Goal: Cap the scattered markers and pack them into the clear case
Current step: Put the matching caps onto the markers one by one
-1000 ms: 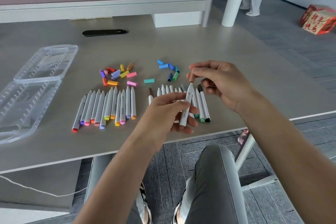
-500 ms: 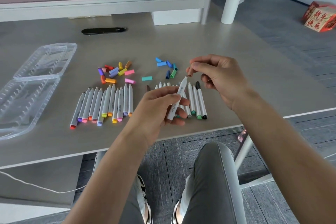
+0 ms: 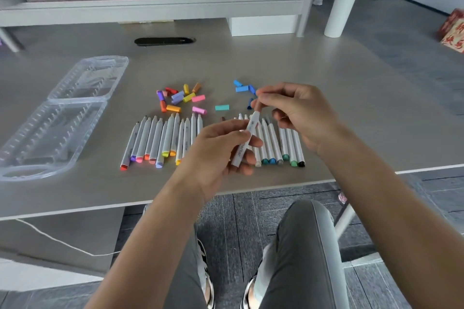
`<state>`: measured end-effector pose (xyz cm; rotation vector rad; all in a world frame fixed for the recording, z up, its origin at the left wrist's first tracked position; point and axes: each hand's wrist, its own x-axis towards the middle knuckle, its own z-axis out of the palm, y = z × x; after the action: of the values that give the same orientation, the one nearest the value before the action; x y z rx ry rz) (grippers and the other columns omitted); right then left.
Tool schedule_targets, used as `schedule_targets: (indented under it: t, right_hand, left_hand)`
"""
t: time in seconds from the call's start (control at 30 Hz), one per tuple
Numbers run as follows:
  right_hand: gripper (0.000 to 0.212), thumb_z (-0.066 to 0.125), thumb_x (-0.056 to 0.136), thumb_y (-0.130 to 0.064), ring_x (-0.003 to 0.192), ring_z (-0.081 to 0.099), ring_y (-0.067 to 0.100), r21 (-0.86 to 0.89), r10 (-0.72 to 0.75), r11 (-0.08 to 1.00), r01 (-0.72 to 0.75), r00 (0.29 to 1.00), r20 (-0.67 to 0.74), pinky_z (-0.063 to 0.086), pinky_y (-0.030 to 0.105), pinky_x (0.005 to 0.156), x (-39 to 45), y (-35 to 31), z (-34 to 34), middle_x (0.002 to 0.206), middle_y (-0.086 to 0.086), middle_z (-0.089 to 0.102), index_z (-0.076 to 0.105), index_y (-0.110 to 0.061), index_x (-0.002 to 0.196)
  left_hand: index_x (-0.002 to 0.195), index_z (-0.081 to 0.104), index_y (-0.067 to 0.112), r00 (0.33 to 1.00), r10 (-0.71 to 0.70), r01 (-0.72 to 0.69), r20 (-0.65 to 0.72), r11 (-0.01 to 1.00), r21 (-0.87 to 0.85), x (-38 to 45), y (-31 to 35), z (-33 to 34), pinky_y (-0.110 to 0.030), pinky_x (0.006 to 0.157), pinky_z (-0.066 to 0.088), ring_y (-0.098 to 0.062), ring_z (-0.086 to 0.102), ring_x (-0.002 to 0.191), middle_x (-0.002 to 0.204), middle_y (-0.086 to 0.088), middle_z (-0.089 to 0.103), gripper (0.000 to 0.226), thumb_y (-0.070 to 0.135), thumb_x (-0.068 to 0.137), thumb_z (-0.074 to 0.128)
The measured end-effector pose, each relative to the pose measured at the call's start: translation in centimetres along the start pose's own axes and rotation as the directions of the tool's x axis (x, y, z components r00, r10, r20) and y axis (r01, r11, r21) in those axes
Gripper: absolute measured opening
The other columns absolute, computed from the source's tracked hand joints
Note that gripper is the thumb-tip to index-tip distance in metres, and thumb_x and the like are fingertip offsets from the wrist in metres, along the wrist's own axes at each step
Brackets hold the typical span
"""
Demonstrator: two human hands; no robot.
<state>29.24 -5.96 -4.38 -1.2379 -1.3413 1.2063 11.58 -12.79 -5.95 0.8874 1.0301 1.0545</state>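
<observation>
My left hand [image 3: 221, 150] grips a white marker [image 3: 244, 142] by its barrel, tilted with its tip up and to the right. My right hand [image 3: 293, 113] pinches a small pale cap [image 3: 258, 106] right at that marker's upper tip. On the table lie two rows of uncapped white markers, a left row [image 3: 155, 140] and a right row [image 3: 278, 145]. Loose caps sit behind them: a warm-coloured heap [image 3: 179, 98], a teal cap [image 3: 222, 107] and blue caps [image 3: 242, 88]. The clear case [image 3: 62, 118] lies open at the left.
A black oval grommet [image 3: 164, 41] is set in the grey table [image 3: 326, 78] near its far edge. A white cord [image 3: 62, 243] hangs below the front edge at left. My knees [image 3: 306, 233] are under the table edge. A white post [image 3: 339, 7] stands beyond the table.
My right hand lifted the cap off the marker tip half a second ago and has brought it back down onto the tip. The left hand keeps the marker in nearly the same place.
</observation>
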Motion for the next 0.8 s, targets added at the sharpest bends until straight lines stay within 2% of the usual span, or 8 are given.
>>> schedule_targets:
  t: [0.2, 0.3, 0.43, 0.5, 0.6, 0.7, 0.8]
  right_hand:
    - [0.01, 0.071, 0.095, -0.009, 0.054, 0.048, 0.012, 0.047, -0.018, 0.999, 0.018, 1.0, -0.003, 0.038, 0.025, 0.054, -0.1, -0.6, -0.5, 0.096, 0.008, 0.081, 0.076, -0.01, 0.103]
    - [0.009, 0.071, 0.095, -0.009, 0.054, 0.046, 0.013, 0.1, 0.005, 0.995, -0.008, 1.0, 0.027, 0.037, 0.023, 0.053, -0.2, -1.0, -0.8, 0.098, 0.01, 0.08, 0.076, -0.013, 0.101]
    - [0.011, 0.074, 0.093, -0.011, 0.059, 0.045, 0.011, 0.102, 0.004, 0.995, -0.005, 1.0, 0.01, 0.037, 0.024, 0.055, 0.2, -1.7, -1.0, 0.1, 0.012, 0.08, 0.078, -0.016, 0.102]
    - [0.012, 0.075, 0.093, -0.012, 0.06, 0.044, 0.01, 0.119, 0.015, 0.993, -0.017, 1.0, 0.013, 0.037, 0.023, 0.054, 0.8, -2.0, -0.8, 0.102, 0.011, 0.08, 0.079, -0.018, 0.103]
    - [0.015, 0.073, 0.095, -0.012, 0.055, 0.042, 0.009, 0.148, 0.021, 0.989, -0.022, 1.0, 0.015, 0.036, 0.02, 0.051, 1.3, -1.9, -0.2, 0.102, 0.009, 0.08, 0.077, -0.015, 0.109]
    - [0.015, 0.072, 0.095, -0.013, 0.054, 0.04, 0.011, 0.104, 0.008, 0.995, -0.005, 1.0, -0.024, 0.037, 0.019, 0.048, 1.4, -0.9, 0.5, 0.099, 0.008, 0.08, 0.078, -0.015, 0.109]
    - [0.012, 0.072, 0.095, -0.012, 0.054, 0.041, 0.011, 0.103, 0.014, 0.995, -0.011, 1.0, -0.023, 0.038, 0.02, 0.048, 1.2, -0.1, 0.7, 0.098, 0.008, 0.08, 0.079, -0.017, 0.104]
  left_hand:
    - [0.117, 0.066, -0.002, 1.0, -0.01, 0.012, 0.019, 0.997, -0.079, 1.0, 0.5, 0.3, -0.026, 0.045, 0.036, -0.018, 0.046, 0.054, 0.085, -0.016, 0.069, 0.022, -0.001, 0.1, 0.052]
    - [0.116, 0.066, -0.005, 0.992, -0.053, 0.069, 0.118, 0.989, -0.129, 1.6, 1.4, 0.3, -0.023, 0.044, 0.035, -0.015, 0.044, 0.054, 0.082, -0.014, 0.066, 0.024, -0.002, 0.1, 0.048]
    - [0.118, 0.061, 0.001, 0.951, -0.124, 0.161, 0.282, 0.981, -0.112, 2.2, 3.0, -0.2, -0.019, 0.047, 0.028, -0.009, 0.039, 0.056, 0.081, -0.004, 0.059, 0.024, 0.002, 0.101, 0.044]
    - [0.121, 0.06, 0.003, 0.94, -0.137, 0.179, 0.312, 0.978, -0.109, 2.7, 3.6, -0.6, -0.018, 0.048, 0.029, -0.008, 0.039, 0.056, 0.081, -0.001, 0.057, 0.026, 0.004, 0.101, 0.044]
    - [0.119, 0.061, 0.002, 0.95, -0.144, 0.18, 0.278, 0.977, -0.11, 3.1, 3.8, -0.8, -0.018, 0.046, 0.031, -0.008, 0.039, 0.057, 0.08, -0.002, 0.056, 0.026, 0.005, 0.101, 0.043]
    - [0.101, 0.063, 0.005, 0.968, -0.151, 0.177, 0.199, 0.977, -0.122, 3.0, 3.4, -0.2, -0.019, 0.045, 0.029, -0.009, 0.039, 0.054, 0.077, -0.004, 0.055, 0.023, 0.002, 0.102, 0.04]
    - [0.096, 0.061, 0.005, 0.977, -0.155, 0.175, 0.144, 0.975, -0.138, 2.9, 2.9, 0.2, -0.02, 0.045, 0.028, -0.011, 0.039, 0.052, 0.075, -0.007, 0.055, 0.022, -0.001, 0.101, 0.041]
